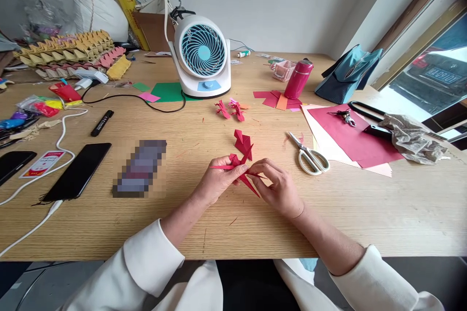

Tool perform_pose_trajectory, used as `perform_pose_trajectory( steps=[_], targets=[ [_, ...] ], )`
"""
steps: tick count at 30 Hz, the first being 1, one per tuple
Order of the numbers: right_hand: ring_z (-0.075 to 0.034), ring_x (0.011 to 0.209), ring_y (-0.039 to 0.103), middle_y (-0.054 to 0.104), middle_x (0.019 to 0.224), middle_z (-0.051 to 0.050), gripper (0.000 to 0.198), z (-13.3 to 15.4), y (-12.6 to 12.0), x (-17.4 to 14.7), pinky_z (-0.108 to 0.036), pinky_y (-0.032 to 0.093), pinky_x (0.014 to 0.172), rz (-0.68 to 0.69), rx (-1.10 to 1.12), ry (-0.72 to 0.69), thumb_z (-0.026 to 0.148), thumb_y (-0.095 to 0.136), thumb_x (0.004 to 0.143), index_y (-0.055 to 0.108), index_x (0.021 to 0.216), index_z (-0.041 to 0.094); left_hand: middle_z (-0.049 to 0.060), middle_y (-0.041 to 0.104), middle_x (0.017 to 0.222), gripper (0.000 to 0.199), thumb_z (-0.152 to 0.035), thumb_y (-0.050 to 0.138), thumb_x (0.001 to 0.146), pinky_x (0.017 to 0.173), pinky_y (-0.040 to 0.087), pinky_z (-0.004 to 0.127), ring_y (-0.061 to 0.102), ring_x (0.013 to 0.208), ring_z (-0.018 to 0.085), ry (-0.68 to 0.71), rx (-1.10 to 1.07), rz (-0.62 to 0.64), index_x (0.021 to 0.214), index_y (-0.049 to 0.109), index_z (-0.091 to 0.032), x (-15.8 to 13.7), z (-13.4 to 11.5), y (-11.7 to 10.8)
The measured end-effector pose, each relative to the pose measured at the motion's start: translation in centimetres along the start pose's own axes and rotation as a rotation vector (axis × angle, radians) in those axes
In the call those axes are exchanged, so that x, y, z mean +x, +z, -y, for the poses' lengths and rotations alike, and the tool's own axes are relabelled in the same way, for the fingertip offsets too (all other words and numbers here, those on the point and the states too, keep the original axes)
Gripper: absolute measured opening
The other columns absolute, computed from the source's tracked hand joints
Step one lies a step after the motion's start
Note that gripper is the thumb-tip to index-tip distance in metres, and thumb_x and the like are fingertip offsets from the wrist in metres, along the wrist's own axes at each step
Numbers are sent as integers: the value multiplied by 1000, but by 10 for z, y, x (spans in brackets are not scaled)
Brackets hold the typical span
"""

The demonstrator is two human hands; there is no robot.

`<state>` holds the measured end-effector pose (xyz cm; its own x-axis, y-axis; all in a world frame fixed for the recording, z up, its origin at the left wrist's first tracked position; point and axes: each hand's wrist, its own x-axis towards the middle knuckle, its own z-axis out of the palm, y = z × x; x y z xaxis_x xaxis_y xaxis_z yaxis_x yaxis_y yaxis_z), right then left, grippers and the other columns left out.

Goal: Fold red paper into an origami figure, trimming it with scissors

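Between my two hands is a red folded paper figure (pixel 249 185) with several long pointed flaps. My left hand (pixel 218 181) grips its body, thumb pressed on top. The fingers of my right hand (pixel 275 185) pinch one of its thin points on the right side. Just beyond my hands lies another folded red paper piece (pixel 242 142). Farther back, two small red paper figures (pixel 222 109) rest on the table. To the right of my right hand are scissors (pixel 313 161) with pale handles, blades pointing away to the left.
A white fan (pixel 203 53) stands at the back, its black cord running left. Red paper sheets (pixel 359 131) with keys lie right, near a blue bag (pixel 346 75) and pink bottle (pixel 298 80). Phones (pixel 78 171), a black marker (pixel 102 123) and white cable are left.
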<state>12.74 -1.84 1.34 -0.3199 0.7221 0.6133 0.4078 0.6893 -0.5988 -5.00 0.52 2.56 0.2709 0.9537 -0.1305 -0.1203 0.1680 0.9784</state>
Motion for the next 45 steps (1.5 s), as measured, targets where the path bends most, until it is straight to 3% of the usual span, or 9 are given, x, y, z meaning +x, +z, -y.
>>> perform_pose_trajectory(
  steps=[4, 10, 20, 30, 35, 38, 42, 45],
  targets=[
    [-16, 75, 62, 66, 82, -4, 8, 0, 5, 2, -30, 50, 70, -40, 215, 247, 24, 62, 94, 64, 88, 19, -1, 64, 75, 37, -46, 82, 70, 52, 49, 18, 62, 67, 10, 18, -28, 0, 77, 63, -15, 0, 3, 0],
    [-12, 65, 57, 63, 72, 0, 26, -7, 15, 2, -26, 47, 62, -89, 694, 582, 41, 74, 83, 61, 79, 20, 2, 71, 79, 37, -46, 81, 72, 54, 50, 17, 67, 71, 12, -3, -44, 12, 78, 61, -15, -1, 3, 0],
    [-10, 62, 51, 59, 67, 4, 37, -5, 17, 7, -24, 44, 61, -141, 882, 726, 43, 84, 72, 55, 72, 20, 0, 71, 78, 37, -42, 83, 72, 55, 52, 18, 67, 69, 11, 28, -99, -17, 77, 58, -15, 0, 9, 4],
    [-9, 57, 49, 55, 69, 5, 38, -7, 19, 5, -24, 45, 56, -162, 920, 715, 41, 84, 72, 55, 87, 22, -1, 71, 76, 36, -43, 84, 70, 54, 51, 17, 65, 68, 11, 36, -102, -3, 77, 61, -16, 1, 8, 6],
    [-11, 65, 58, 63, 75, 2, 33, -11, 18, 3, -25, 51, 63, -123, 854, 627, 43, 81, 76, 58, 84, 22, 0, 70, 78, 39, -46, 85, 67, 53, 52, 17, 65, 68, 11, 6, -98, -51, 82, 66, -15, 1, 6, 5],
    [-15, 73, 64, 68, 81, -2, 22, -12, 13, 2, -29, 54, 69, -80, 645, 493, 40, 74, 84, 62, 88, 21, 0, 69, 78, 40, -47, 85, 66, 52, 52, 18, 64, 67, 11, -6, -96, -75, 81, 68, -15, 0, 4, 3],
    [-18, 83, 66, 69, 88, -5, 6, -9, 3, 2, -33, 53, 76, -27, 205, 189, 27, 63, 93, 66, 91, 22, 0, 65, 75, 39, -47, 85, 65, 50, 51, 18, 60, 64, 10, -40, -90, -73, 78, 68, -14, 0, 3, 2],
    [-19, 87, 66, 68, 93, -7, 11, -8, -3, 1, -33, 53, 76, 23, 73, 33, 20, 55, 97, 65, 98, 23, -2, 62, 70, 38, -47, 84, 66, 49, 50, 17, 56, 59, 8, -72, -78, -60, 76, 68, -14, 0, 4, 2]
  ],
)
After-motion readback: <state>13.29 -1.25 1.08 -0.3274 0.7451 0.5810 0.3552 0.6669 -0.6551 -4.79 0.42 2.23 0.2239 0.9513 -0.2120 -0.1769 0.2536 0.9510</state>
